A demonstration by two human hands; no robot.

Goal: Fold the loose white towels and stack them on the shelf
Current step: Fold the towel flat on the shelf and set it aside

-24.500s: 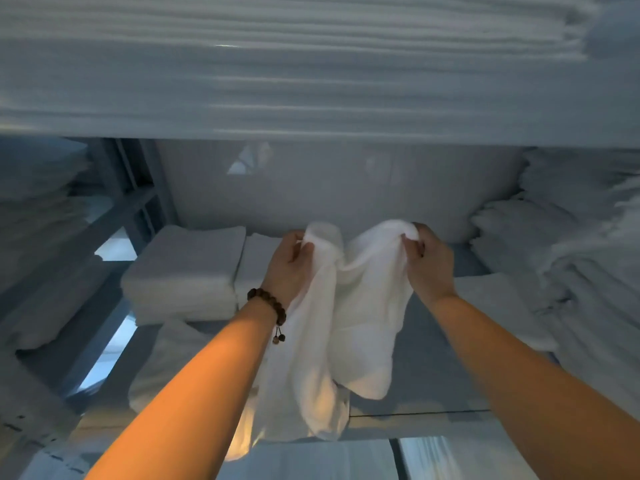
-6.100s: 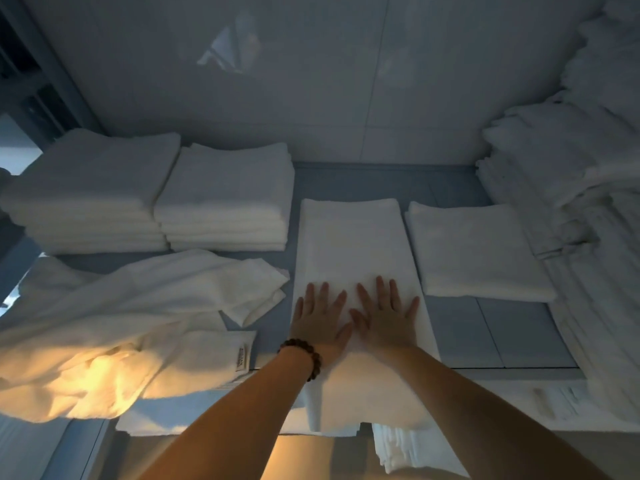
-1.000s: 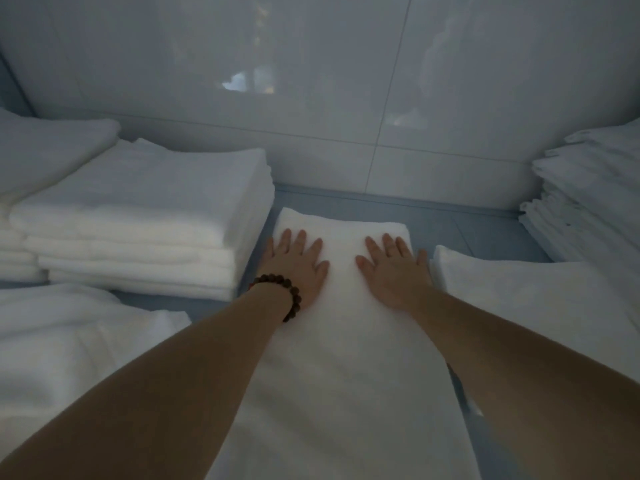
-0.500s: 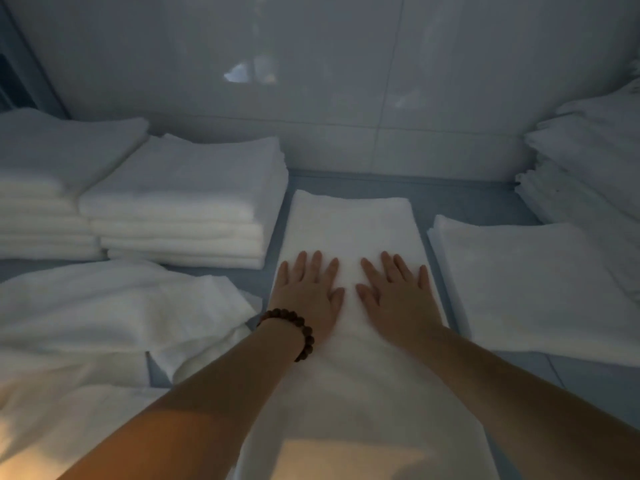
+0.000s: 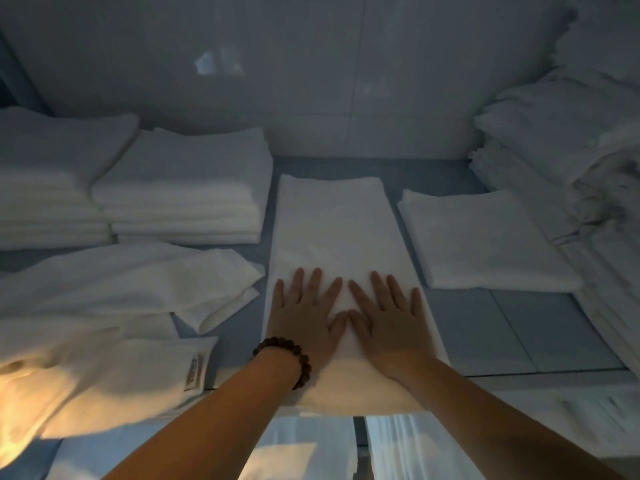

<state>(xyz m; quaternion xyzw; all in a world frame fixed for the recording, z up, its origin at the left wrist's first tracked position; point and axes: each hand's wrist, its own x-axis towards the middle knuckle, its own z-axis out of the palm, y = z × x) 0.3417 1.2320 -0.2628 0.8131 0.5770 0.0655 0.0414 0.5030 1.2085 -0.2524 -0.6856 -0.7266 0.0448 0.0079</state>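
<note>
Task partly done: two folded stacks stood at the left rear of the shelf; one folded towel lay at right; loose towels lay crumpled at left front, unfolded; the strip towel lay lengthwise at mid-shelf, its cross-folds to come, I judged; I had the left hand and right hand flat, fingers spread, side by side, pressing its near half, gripping nothing.

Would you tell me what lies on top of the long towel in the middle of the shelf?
The left hand and right hand lie flat on the long towel, on its near half. Its far half is bare; cloth under the palms is hidden.
</note>
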